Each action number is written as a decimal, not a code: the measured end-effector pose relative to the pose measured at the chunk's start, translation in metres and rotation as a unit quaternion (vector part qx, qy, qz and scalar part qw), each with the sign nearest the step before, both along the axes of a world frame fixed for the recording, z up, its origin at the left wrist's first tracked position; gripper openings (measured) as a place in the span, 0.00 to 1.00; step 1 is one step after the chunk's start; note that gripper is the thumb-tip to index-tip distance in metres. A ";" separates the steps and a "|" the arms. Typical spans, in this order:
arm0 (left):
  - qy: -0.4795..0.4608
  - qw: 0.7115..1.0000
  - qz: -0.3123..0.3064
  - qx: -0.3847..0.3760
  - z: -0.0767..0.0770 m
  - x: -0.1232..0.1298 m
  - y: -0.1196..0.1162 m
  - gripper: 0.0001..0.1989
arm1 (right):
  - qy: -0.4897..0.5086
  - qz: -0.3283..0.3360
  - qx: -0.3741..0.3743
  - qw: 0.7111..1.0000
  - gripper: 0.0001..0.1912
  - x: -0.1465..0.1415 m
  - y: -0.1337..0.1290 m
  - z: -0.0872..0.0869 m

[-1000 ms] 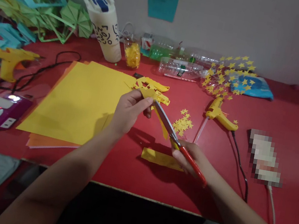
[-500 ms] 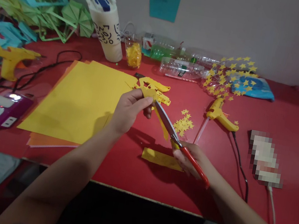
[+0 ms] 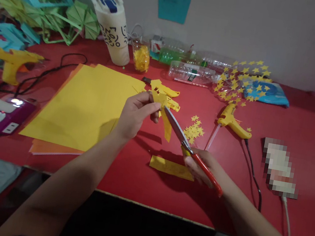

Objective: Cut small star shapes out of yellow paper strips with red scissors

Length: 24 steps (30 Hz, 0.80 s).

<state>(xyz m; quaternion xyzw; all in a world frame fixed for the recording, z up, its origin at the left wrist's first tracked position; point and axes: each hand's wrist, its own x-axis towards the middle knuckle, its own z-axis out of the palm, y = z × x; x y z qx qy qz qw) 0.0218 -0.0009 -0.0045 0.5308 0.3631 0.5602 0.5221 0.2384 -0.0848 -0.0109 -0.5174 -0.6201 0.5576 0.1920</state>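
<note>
Between the thumb and fingers of my left hand (image 3: pixel 137 115) is a piece of yellow paper (image 3: pixel 166 124), with a strip of it hanging down. My right hand (image 3: pixel 202 164) grips red-handled scissors (image 3: pixel 177 130); their blade tips meet the paper close to my left fingertips. Under my right hand a separate yellow paper strip (image 3: pixel 169 166) lies on the table. Beyond the scissors is a small pile of yellow paper stars (image 3: pixel 194 130). Yellow scraps (image 3: pixel 173 104) and a yellow-handled tool (image 3: pixel 168 90) lie behind my left hand.
Yellow sheets (image 3: pixel 76 108) over orange ones lie left. Glue guns stand at left (image 3: pixel 11 61) and right (image 3: pixel 231 121), their cords trailing. A purple power box (image 3: pixel 5 115), a tumbler (image 3: pixel 112 30), plastic bottles (image 3: pixel 191 73), a star cluster (image 3: pixel 239 83) and a phone (image 3: pixel 280 166) surround the workspace.
The hanging yellow strip has swung left, away from the blades, and the paper in my left hand has tilted up. Both hands stay in nearly the same place.
</note>
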 end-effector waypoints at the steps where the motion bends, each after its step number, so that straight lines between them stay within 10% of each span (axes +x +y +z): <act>1: -0.002 1.000 -0.002 0.002 0.000 0.000 0.000 0.07 | -0.002 0.006 -0.001 1.000 0.25 0.000 0.000 0.001; 24: 0.010 1.000 -0.001 0.010 0.004 0.001 0.001 0.07 | 0.010 -0.005 -0.006 1.000 0.28 -0.005 -0.001 0.010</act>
